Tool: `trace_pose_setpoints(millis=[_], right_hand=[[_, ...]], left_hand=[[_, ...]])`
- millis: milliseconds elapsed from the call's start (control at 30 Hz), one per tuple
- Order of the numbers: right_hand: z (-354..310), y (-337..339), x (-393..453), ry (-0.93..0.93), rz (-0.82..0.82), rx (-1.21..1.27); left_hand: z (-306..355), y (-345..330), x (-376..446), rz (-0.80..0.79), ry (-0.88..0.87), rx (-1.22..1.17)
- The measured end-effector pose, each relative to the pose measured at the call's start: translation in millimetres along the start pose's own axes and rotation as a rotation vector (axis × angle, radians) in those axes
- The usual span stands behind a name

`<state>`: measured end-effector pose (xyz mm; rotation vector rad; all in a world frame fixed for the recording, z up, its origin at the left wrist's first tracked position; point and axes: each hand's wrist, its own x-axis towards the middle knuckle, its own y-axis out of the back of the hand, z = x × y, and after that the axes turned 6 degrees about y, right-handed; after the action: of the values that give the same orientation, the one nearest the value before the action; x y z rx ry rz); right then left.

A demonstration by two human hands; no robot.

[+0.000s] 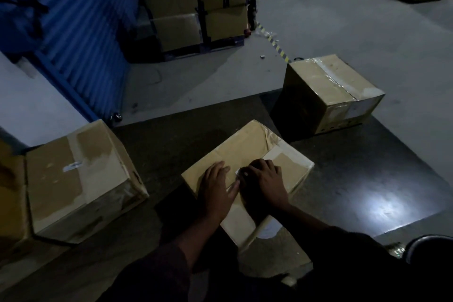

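Left hand [215,190] flat on carton [245,147], dark mat [183,130], concrete floor [331,19]

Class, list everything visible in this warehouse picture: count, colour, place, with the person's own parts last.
dark mat: one, dark grey, on the floor.
centre cardboard box: one, brown, middle of the mat.
left cardboard box: one, brown, left on the mat.
far cardboard box: one, brown, mat's right rear.
stacked cardboard boxes: several, brown, at the back.
shutter: one, blue, left rear.
hazard tape: one strip, yellow-black, floor.
small pale thing: one, whitish, centre box top; unidentifiable.
left hand: one, flat on the centre box.
right hand: one, fingers curled, same box top.
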<state>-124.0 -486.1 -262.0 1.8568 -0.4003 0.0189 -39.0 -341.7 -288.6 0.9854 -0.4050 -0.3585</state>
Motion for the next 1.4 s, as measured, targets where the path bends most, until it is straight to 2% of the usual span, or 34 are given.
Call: trace_pose_setpoints(millis=[167,267,333,467,567,667,767,867,967,1100,1233,1400], right_hand=[[2.5,7.2,-2.3,-0.01,-0.024,0.064],[3.8,12.7,-27.5,-0.218,0.086,0.004],[3.6,15.5,-50.1,-0.402,0.225,0.086],[-0.4,12.9,-61.5,-0.599,0.31,0.278],[3.7,7.5,-47.3,-0.535,0.306,0.289],[19.9,11.7,-20.2,-0.391,0.156,0.294],[35.3,29.4,4.7,-0.2,-0.035,0.25],[40.4,35.5,9.3,-0.104,-0.092,0.232],[34.3,27.1,-8.3,-0.154,0.03,0.211],[9.1,17.1,-37.7,-0.159,0.18,0.185],[1.2,15.4,-36.7,-0.158,0.131,0.114],[3.7,9.4,-31.8,-0.198,0.053,0.042]], left_hand=[[-1.0,1.9,6.4,-0.03,0.003,0.019],[-10.9,5.7,23.9,-0.093,0.09,-0.003],[-15.6,15.7,39.3,-0.155,0.217,-0.051],[-10.9,28.4,53.3,-0.208,0.319,-0.055],[-11.1,32.6,42.8,-0.122,0.393,-0.07],[-13.6,38.6,25.0,-0.089,0.444,-0.027],[-11.4,39.3,0.6,-0.089,0.519,-0.101],[-3.2,39.9,-21.9,-0.058,0.534,-0.179],[5.9,40.8,-27.3,0.027,0.449,-0.205],[11.9,27.8,-16.4,0.025,0.186,-0.181],[16.9,14.3,-4.4,-0.006,-0.037,-0.089],[15.1,6.3,-0.9,0.009,-0.047,-0.043]])
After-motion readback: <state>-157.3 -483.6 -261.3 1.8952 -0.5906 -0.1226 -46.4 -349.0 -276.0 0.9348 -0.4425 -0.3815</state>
